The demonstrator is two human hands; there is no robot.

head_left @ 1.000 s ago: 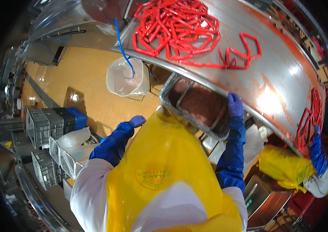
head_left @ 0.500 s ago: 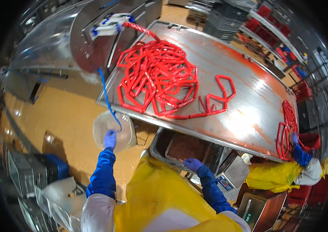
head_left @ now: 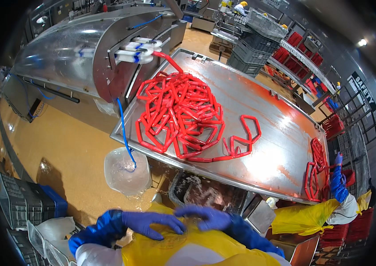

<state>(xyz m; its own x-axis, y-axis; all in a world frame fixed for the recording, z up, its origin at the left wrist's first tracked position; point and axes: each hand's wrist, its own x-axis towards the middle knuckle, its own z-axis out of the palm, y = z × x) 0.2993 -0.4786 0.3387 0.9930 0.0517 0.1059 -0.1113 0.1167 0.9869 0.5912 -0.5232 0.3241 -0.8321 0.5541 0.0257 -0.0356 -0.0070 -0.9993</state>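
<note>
My left hand [head_left: 152,224] and my right hand [head_left: 208,217], both in blue gloves, lie flat with fingers spread on my yellow apron [head_left: 174,248], holding nothing. Just beyond them a grey tray [head_left: 205,193] with wet contents sits under the edge of the steel table [head_left: 259,111]. A big tangle of red linked sausages [head_left: 179,115] lies on the table, fed from a white nozzle [head_left: 139,48] on the steel machine [head_left: 64,53].
A clear plastic bag [head_left: 126,170] hangs below a blue hose [head_left: 124,133] at the table's left edge. At the right, a co-worker's blue-gloved hand [head_left: 338,177] is at a second bunch of red links [head_left: 314,170]. Grey crates [head_left: 19,199] stand at my left on the wet orange floor.
My right hand held the grey tray up a second ago; the tray now sits under the table edge. Both hands have drawn back onto my apron. My view has tilted up over the table.
</note>
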